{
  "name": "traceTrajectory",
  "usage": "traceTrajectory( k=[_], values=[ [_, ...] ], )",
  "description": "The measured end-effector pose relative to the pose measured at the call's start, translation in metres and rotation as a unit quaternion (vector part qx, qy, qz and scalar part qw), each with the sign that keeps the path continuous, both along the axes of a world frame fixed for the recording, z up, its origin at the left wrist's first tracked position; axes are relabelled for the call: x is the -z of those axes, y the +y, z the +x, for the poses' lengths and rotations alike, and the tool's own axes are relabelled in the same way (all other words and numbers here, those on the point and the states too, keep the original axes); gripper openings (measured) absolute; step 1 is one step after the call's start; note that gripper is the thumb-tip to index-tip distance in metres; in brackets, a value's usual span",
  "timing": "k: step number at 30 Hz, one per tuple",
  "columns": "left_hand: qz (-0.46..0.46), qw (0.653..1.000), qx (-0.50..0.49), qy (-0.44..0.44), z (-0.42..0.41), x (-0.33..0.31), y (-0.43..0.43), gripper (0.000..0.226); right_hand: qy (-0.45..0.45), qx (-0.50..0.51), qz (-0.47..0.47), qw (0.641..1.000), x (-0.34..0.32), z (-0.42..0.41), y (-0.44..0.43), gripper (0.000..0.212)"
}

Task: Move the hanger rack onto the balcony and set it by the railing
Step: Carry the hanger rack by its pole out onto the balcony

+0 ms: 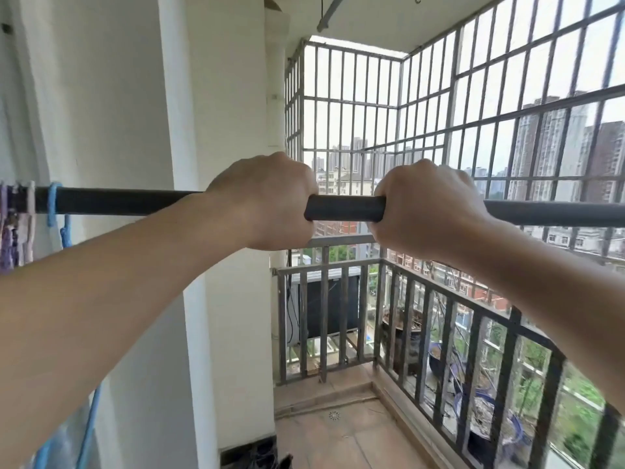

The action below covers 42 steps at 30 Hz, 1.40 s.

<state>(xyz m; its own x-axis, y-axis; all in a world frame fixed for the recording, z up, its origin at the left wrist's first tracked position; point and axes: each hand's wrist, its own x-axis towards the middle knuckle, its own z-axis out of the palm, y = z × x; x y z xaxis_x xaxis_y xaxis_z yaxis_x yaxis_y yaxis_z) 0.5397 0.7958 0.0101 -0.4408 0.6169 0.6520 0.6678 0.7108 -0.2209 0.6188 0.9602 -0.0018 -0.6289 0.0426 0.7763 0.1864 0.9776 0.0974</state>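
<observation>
The hanger rack's black top bar [345, 208] runs level across the view at chest height. My left hand [267, 201] and my right hand [426, 208] grip it side by side, fists closed over the bar. Blue, purple and pink hangers [54, 204] hang bunched on the bar at the far left. The rest of the rack is hidden below and outside the view. The balcony railing [439, 319], dark metal with vertical bars, lies ahead and to the right, below the bar.
A white pillar [220, 96] stands at the left of the balcony opening. Security grille bars [473, 123] rise above the railing. Tan floor tiles with a round drain [334, 415] lie below. Dark pots and an air-conditioner unit sit outside the railing.
</observation>
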Motion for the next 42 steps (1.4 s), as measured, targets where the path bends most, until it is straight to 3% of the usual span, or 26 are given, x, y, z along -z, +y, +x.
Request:
traceTrajectory(
  k=[8,19,25,42],
  values=[
    [-0.015,0.999,0.027,-0.022,0.043,0.004,0.036,0.021,-0.018,0.032,-0.004,0.999,0.009,0.055,0.030,0.003],
    [-0.005,0.999,0.041,0.027,0.098,-0.026,0.051,0.019,0.000,0.043,-0.007,0.999,-0.021,0.111,0.043,0.003],
    [0.006,0.998,0.057,0.027,0.109,-0.029,0.039,0.028,0.006,0.045,-0.003,0.999,-0.026,0.121,0.031,0.004],
    [0.019,0.998,0.063,-0.007,0.117,-0.028,0.012,0.028,-0.004,0.046,0.022,0.999,-0.026,0.136,0.003,0.004]
  ],
)
